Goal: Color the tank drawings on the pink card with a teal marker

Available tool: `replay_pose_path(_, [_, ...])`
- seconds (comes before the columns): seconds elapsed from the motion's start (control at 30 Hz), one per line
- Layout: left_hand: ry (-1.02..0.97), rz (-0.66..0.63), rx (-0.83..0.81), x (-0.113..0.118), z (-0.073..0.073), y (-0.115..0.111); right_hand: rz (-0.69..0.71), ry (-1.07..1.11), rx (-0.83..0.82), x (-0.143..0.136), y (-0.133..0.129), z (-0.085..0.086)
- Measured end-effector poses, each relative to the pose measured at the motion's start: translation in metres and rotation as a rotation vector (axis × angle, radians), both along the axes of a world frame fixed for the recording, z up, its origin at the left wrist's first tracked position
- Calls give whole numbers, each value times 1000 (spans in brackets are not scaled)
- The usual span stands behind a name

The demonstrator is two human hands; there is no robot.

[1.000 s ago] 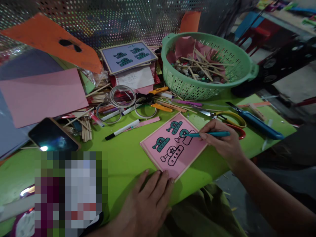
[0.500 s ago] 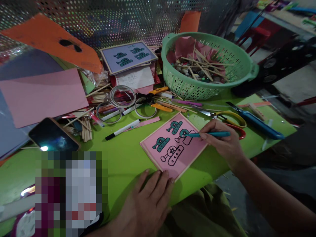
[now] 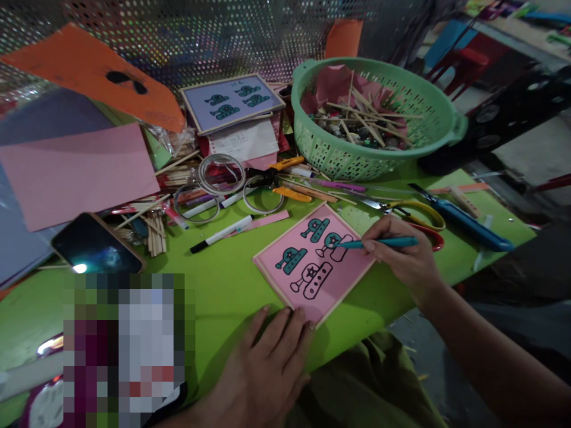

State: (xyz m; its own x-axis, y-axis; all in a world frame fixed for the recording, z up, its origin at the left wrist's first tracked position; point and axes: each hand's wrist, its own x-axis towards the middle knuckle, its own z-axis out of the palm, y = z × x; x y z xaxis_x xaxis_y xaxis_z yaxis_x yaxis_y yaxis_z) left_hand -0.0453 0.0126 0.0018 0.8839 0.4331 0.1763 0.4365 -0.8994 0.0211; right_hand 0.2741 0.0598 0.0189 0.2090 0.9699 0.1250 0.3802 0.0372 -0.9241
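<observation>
In the head view (only one to go on, and kinda dim): got a teal felt-tip pen (image 3: 392,242) pinched between thumb and fingers of the right hand (image 3: 399,252), out over the right edge of a pink framed card (image 3: 341,282). Held right at the front of the barrel, so way nearer to that hand than to the left hand (image 3: 276,351). Stretched side to side along its long axis, nearly level, sticking out both ways from the grip.

Points left, in over the card, with the tip at the partly teal right-hand tank drawing (image 3: 331,239). Can't tell for sure if touching the surface or just above. Pokes out rightward at the tail end, toward the yellow-and-red scissors (image 3: 417,216) near the knuckles.

As for the other hand: laid palm down on the green tabletop (image 3: 223,285), with fingers loosely spread, not pinching anything, and fingertips at the card's lower edge. Sits diamond-wise to the view, that card.
</observation>
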Motion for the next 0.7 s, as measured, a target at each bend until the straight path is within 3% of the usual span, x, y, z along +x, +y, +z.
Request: replay_pose_path(0.7, [14,-12,11,1,-1,0,24,-25,19,2,1,-2])
